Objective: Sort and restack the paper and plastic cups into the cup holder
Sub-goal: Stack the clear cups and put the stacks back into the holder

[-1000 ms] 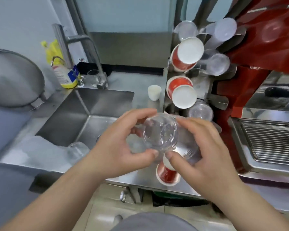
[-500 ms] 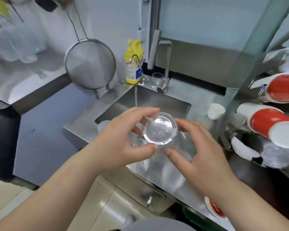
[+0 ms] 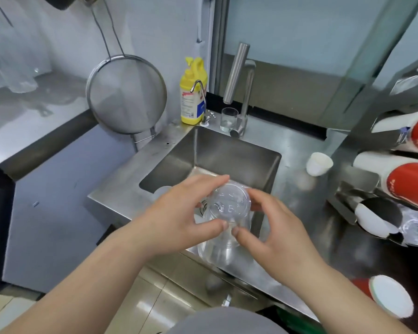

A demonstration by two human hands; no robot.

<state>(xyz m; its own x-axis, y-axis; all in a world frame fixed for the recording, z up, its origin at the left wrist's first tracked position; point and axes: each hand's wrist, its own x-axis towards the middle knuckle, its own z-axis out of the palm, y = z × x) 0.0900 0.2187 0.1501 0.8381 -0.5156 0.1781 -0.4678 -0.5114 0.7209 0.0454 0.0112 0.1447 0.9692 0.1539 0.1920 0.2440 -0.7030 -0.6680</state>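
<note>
Red paper cup point(image 3: 381, 295): lay on its side on the surface at 4 o'clock, nearest the viewer.
Left hand point(image 3: 179, 218): fingers curled round the clear plastic cups point(image 3: 227, 213), thumb under, base end towards the camera.
Right hand point(image 3: 275, 232): fingers pinched the same stack from the 3 o'clock side.
Location of cups: held over the near edge of the sink point(image 3: 217, 153), centre frame.
Cup holder point(image 3: 362, 189): stood at 3 o'clock, carrying red-and-white paper cup stacks point(image 3: 410, 184).
White cup point(image 3: 319, 163): sat alone at 2 o'clock.
Recommendation: grip lightly, as thin walls likely buckle; keep rims square while nesting, then carry towards a plastic slot.
</note>
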